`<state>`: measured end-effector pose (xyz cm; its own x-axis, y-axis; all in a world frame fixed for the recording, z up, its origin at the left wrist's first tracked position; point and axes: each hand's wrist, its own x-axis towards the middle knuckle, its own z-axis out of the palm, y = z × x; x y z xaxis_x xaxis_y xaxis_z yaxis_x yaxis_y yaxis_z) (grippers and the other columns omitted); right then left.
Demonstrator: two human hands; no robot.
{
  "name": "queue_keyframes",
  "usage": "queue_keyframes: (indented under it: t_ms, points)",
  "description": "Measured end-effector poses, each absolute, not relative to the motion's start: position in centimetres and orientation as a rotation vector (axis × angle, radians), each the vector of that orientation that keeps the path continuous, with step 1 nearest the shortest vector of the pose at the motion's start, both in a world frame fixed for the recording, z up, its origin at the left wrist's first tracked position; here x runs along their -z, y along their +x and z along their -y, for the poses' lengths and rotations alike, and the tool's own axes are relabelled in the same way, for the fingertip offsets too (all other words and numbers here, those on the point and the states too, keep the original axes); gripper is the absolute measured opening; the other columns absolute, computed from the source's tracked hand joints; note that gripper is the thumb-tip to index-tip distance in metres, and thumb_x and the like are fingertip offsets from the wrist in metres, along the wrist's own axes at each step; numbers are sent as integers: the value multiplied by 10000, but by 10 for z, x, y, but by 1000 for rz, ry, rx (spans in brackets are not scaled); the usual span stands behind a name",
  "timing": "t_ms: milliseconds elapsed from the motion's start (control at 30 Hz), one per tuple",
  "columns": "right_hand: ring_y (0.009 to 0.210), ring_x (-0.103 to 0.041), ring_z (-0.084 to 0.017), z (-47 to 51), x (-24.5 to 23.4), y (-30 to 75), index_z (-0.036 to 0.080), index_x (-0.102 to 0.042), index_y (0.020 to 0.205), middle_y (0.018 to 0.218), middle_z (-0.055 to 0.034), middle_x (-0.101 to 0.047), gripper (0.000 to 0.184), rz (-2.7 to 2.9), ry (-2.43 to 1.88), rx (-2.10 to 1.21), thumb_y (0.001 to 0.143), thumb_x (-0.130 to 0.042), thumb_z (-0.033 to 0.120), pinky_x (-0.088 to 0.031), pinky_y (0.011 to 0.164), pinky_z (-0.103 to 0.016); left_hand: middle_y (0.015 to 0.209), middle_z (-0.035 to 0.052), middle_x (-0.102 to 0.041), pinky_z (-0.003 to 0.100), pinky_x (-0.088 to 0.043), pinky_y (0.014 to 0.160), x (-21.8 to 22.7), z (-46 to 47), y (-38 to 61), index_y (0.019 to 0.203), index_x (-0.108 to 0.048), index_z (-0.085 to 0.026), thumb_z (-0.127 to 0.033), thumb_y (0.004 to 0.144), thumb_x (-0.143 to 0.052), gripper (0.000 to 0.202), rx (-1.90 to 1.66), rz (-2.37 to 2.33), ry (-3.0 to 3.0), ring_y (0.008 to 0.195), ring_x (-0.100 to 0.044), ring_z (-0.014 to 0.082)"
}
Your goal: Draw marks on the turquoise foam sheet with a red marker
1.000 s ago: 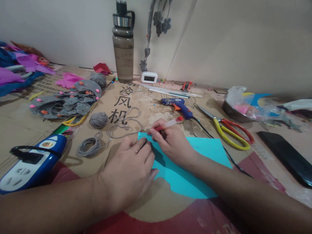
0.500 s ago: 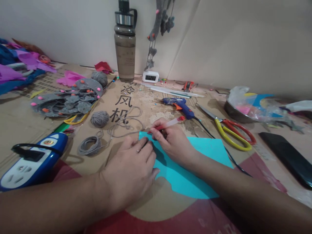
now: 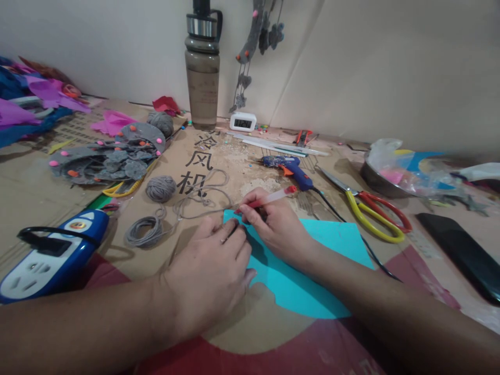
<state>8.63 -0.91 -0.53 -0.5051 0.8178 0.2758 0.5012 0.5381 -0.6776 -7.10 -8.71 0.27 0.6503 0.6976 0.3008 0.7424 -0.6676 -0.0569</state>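
Since the earlier frames, the view has shifted slightly and the tip of the pen [image 3: 275,196] has moved a little nearer the left corner of the paper [image 3: 312,276]; both hands keep nearly the same pose. Black characters printed on the cardboard [image 3: 242,333] read 冷风机 down a column, with another character partly cut off above. The clock [image 3: 242,122] appears to show 11:24, the last digit being blurred. Print on the bottle [image 3: 203,91] and the label on the power strip [image 3: 39,265] are too small to read.

Right hand [image 3: 279,224]: fingers closed around the red end of the pen, near its tip; the pale barrel slants up and right above the hand. The tip is at the far edge of the paper, close to the left corner; contact cannot be confirmed. Left hand [image 3: 213,276]: fingers extended, close together, laid over the left edge of the paper, with no object in grip. The blue paper lies flat under both hands, extending right beneath the right forearm. Beyond the right hand lies the glue gun [image 3: 287,166]; scissors [image 3: 365,208] lie right of it
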Motion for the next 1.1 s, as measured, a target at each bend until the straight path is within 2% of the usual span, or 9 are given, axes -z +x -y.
queue_keyframes:
  t_ms: [700,867,1000,1100]
  points:
    - [756,-575,-161,11,6,87,208,-539,819,811,-24,-615,198,2240,-1043,-689,932,-448,342,-443,715,-324,884,108,-642,474,-406,837,-4,87,-71,870,-654,-121,-341,921,-417,328,369,1157,-2684,943,-579,293]
    - [749,-590,-149,11,4,89,208,-546,846,814,-17,-615,189,2156,-1020,-772,935,-451,346,-447,702,-303,927,121,-658,471,-407,835,-5,87,-71,893,-659,-114,-343,928,-411,340,359,1185,-2684,966,-586,300]
    - [719,-603,-141,10,4,90,209,-526,906,744,-2,-608,204,1932,-990,-895,949,-425,381,-460,682,-286,982,128,-671,471,-405,841,-7,86,-71,910,-665,-115,-336,938,-403,344,356,1172,-2695,995,-591,300]
    - [725,-594,-145,8,6,90,211,-521,956,759,-4,-611,184,1858,-988,-856,949,-427,369,-468,712,-299,1020,131,-671,475,-401,846,-7,86,-72,932,-667,-116,-339,943,-397,350,338,1167,-2692,1020,-588,304]
